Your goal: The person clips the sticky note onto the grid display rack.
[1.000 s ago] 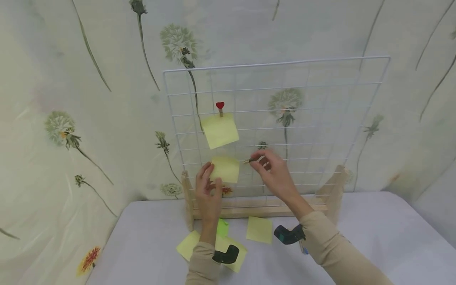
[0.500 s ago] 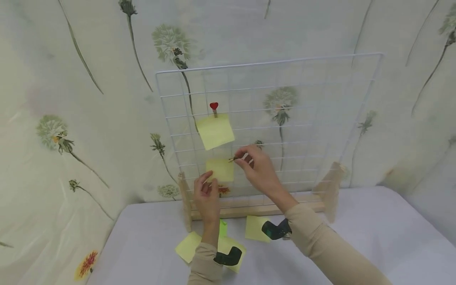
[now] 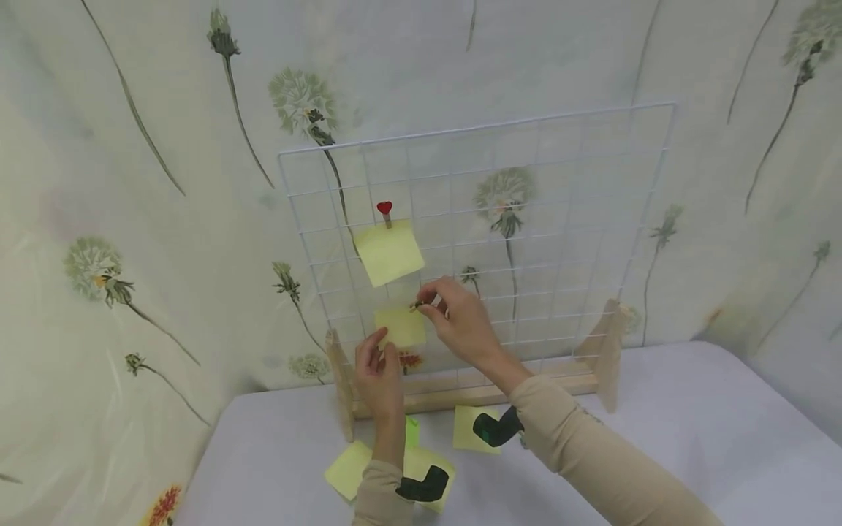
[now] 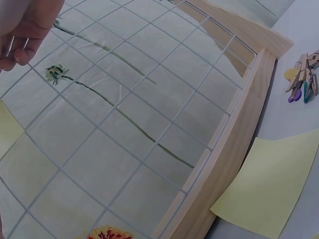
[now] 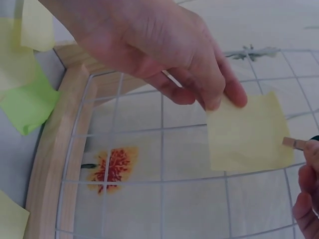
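Pale wood: grid's L upright [image 3: 338, 383] stands at approx. 7 o'clock in head view; just below, a loose yellow note [image 3: 349, 471] lies on the table [image 3: 263, 460]. Next, L hand [image 3: 380, 383]: thumb & fingertip pinched tog. on the lower L corner of the lower note [image 3: 401, 329]. That note is approx. 1 o'clock from L hand, in front of the wire grid [image 3: 454, 131]; can't tell if flat vs. wires. Upper note [image 3: 389, 253] hangs approx. 12 o'clock from it under a red heart peg [image 3: 384, 209].

Key relation: small peg [image 5: 294, 143], pinched at its rear by R hand [image 3: 460, 321], fingertips tog. Long axis runs approx. 8 o'clock from R fingertips; wood tip is at lower note's upper R corner, overlapping its edge in R wrist view. Can't tell if it's gripping. R hand is nearer that corner, L nearer the opp. one.

Far R: table note [image 3: 465, 427], approx. 5 o'clock from lower note.
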`<action>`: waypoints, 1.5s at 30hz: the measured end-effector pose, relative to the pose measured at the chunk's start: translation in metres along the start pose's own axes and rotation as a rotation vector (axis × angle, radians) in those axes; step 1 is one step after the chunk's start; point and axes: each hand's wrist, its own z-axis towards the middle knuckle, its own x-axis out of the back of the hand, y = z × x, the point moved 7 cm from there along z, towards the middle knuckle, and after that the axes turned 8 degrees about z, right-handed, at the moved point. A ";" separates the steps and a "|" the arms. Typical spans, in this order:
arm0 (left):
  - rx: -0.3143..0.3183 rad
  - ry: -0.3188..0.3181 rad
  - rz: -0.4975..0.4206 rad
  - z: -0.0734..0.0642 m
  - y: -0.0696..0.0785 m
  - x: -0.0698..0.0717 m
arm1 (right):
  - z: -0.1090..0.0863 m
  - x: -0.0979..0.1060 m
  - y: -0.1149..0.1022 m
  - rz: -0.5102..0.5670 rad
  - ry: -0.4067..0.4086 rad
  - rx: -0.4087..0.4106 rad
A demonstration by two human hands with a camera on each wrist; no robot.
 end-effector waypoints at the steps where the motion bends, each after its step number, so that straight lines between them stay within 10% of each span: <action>1: 0.002 0.000 -0.001 -0.001 -0.001 0.000 | -0.001 -0.001 0.001 -0.006 -0.001 -0.005; 45: -0.029 0.018 -0.029 -0.002 0.004 0.000 | 0.004 -0.012 -0.003 -0.121 0.021 -0.079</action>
